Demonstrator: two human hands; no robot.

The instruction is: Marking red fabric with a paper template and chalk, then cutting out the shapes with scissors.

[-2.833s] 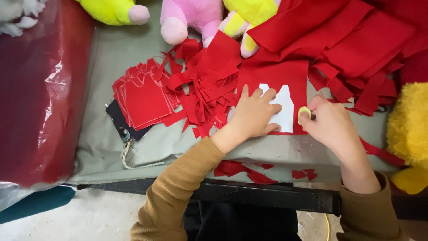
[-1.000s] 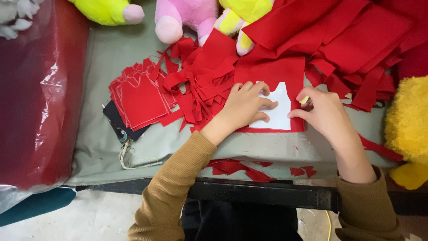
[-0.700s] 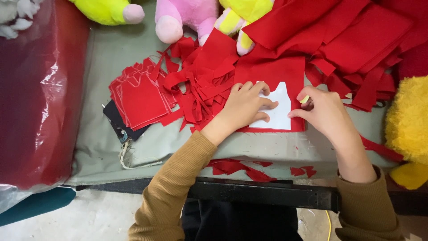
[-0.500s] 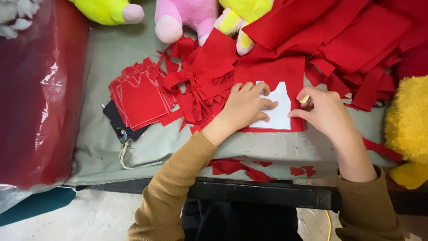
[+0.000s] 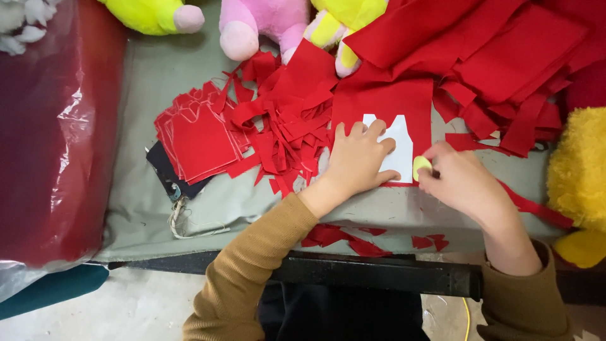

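The left hand (image 5: 361,161) lies flat with fingers spread on a white paper template (image 5: 396,146), pressing it onto a red felt sheet (image 5: 385,104) — the template is notched at its far edge and only its right part shows past the fingers. The right hand (image 5: 464,183) sits just right of the template, thumb and fingertips pinched on a small pale-yellow piece of chalk (image 5: 421,167) whose edge meets the template's near right corner.

Both lie near the front edge of a table under a grey-green cloth (image 5: 158,76). Left of the left hand is a heap of red felt scraps (image 5: 284,129), and further left a neat stack of cut red felt pieces (image 5: 199,136) resting on a dark patch. Long red felt strips (image 5: 505,57) pile up at the far right. Plush toys line the far edge — a yellow-green one (image 5: 151,14) and a pink one (image 5: 265,22) — with a shaggy yellow toy (image 5: 581,170) at the right. A red plastic-wrapped bundle (image 5: 53,126) fills the left.
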